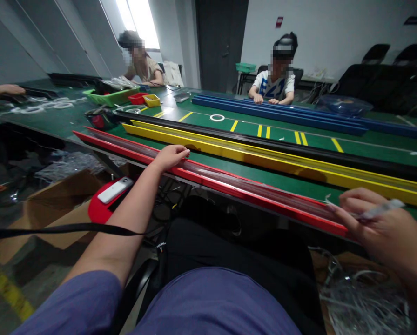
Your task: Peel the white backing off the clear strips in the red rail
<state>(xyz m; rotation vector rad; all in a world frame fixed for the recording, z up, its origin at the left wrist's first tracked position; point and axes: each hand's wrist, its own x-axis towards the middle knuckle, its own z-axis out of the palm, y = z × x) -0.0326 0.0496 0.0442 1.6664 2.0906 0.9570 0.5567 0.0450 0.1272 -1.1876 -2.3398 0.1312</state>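
A long red channel [225, 186] with a glossy, clear-looking strip along its inside lies at the near edge of the green table. My left hand [171, 157] rests on its left part, fingers curled together over the edge. Over the right end, my right hand [379, 218] is closed around a thin, pale translucent piece [386, 209], whose exact kind I cannot make out. A small white curl [329, 199] shows by those fingertips. Just behind the red channel runs a yellow channel [229, 150], with a black one [264, 148] behind that.
Blue channels [281, 114] lie across the table before a seated person. A white ring [217, 118], a green basket [112, 97] and red [137, 98] and yellow [151, 100] trays stand farther back. Below are a phone [115, 190] on a red seat, a cardboard box [55, 209] and tangled clear strips [365, 302].
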